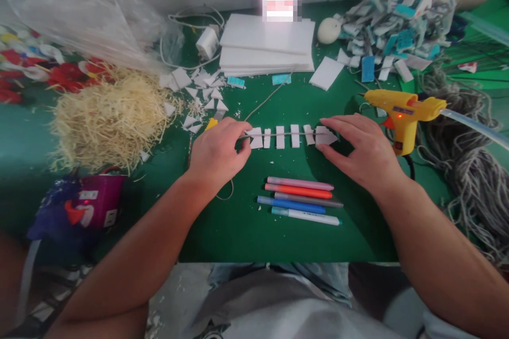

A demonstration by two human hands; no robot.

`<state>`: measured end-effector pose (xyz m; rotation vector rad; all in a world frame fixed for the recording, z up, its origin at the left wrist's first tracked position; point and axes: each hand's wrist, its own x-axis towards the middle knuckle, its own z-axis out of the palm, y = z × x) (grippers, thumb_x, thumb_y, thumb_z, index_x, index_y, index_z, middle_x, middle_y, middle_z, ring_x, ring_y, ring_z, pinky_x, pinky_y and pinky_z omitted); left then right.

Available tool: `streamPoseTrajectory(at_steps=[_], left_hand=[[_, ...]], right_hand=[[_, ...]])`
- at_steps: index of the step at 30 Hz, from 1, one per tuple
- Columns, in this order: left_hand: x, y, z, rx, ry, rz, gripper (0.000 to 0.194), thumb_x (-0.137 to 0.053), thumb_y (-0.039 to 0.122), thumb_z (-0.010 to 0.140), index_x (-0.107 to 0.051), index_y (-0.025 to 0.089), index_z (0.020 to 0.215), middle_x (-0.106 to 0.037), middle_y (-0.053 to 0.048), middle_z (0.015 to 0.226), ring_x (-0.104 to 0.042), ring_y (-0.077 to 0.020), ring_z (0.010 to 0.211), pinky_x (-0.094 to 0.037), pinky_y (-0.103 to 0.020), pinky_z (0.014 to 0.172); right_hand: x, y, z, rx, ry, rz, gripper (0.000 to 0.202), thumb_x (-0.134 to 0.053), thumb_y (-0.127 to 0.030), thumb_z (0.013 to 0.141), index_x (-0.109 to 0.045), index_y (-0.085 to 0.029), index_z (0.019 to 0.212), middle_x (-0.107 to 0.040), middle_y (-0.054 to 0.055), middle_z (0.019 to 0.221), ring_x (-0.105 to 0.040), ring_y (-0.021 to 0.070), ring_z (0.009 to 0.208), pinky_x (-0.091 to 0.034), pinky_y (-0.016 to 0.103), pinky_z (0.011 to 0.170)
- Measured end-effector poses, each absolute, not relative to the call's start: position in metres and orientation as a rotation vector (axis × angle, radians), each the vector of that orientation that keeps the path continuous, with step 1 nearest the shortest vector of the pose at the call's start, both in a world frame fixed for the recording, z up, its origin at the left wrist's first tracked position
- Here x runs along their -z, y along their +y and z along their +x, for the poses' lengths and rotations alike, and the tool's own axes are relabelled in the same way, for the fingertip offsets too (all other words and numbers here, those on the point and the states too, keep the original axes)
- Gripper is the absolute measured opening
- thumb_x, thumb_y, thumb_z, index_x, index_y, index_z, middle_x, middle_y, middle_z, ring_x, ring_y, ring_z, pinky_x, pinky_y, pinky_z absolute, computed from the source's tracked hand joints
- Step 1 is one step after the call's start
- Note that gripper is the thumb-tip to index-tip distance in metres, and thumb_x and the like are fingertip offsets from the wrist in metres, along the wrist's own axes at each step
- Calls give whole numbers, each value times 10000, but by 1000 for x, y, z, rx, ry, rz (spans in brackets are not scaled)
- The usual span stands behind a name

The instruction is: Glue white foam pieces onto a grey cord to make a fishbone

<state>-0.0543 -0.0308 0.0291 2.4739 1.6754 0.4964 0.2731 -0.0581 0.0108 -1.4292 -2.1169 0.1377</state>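
On the green table a row of several small white foam pieces [280, 137] lies crosswise under a thin grey cord [300, 133]. At the left end, my left hand [220, 148] is closed, its thumb and forefinger around the cord beside the first white piece [256, 138]. My right hand [360, 148] has its thumb and fingertips at opposite edges of the pointed white foam piece [325, 136] at the right end. The cord's loose part runs up and away behind the row. Several coloured marker pens [298, 190] lie just in front of it.
To the right stand a yellow glue gun [403, 108] with a lit light and a heap of grey yarn [473, 153]. Straw-like shreds [111, 116] and white scraps [207, 87] lie left. White foam sheets [266, 45] and a pile of blue-white pieces [401, 21] are at the back.
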Motion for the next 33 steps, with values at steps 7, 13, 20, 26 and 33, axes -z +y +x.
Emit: streamPoseTrajectory(at_steps=[7, 13, 20, 26, 33], left_hand=[[-27, -31, -59, -516, 1638, 2505, 259, -681, 183, 1023, -884, 242, 1173, -836, -75, 1108, -732, -189, 781, -579, -310, 725], [-22, -28, -60, -554, 1609, 2528, 221, -687, 217, 1039, -885, 232, 1135, -798, -58, 1027, -707, -172, 755, -571, -291, 723], [-20, -28, -61, -589, 1623, 2569, 233, -683, 231, 1025, -895, 234, 1123, -793, -53, 998, -676, -164, 716, -555, -284, 688], [-20, -29, -63, -598, 1594, 2587, 284, -641, 211, 1019, -883, 222, 1167, -818, -71, 1071, -710, -178, 743, -592, -304, 721], [-19, -28, -63, -652, 1534, 2642, 314, -588, 194, 1045, -890, 202, 1129, -843, -81, 1016, -739, -183, 735, -606, -297, 713]], right_hand=[[-10, -57, 275, -111, -2143, -1334, 366, -756, -333, 1034, -847, -247, 1379, -885, 159, 1284, -844, 366, 1148, -683, 606, 1094], [-13, -57, 275, -138, -2146, -1408, 341, -710, -379, 1055, -853, -258, 1339, -884, 152, 1276, -837, 365, 1157, -672, 601, 1090], [-12, -57, 276, -163, -2134, -1376, 340, -737, -374, 1050, -850, -270, 1354, -877, 150, 1278, -829, 368, 1151, -669, 616, 1091], [-12, -57, 275, -155, -2139, -1384, 326, -731, -377, 1044, -852, -273, 1328, -886, 140, 1276, -839, 360, 1146, -669, 610, 1098], [-12, -58, 272, -114, -2111, -1380, 318, -714, -374, 1043, -863, -256, 1299, -892, 142, 1250, -841, 354, 1126, -669, 597, 1093]])
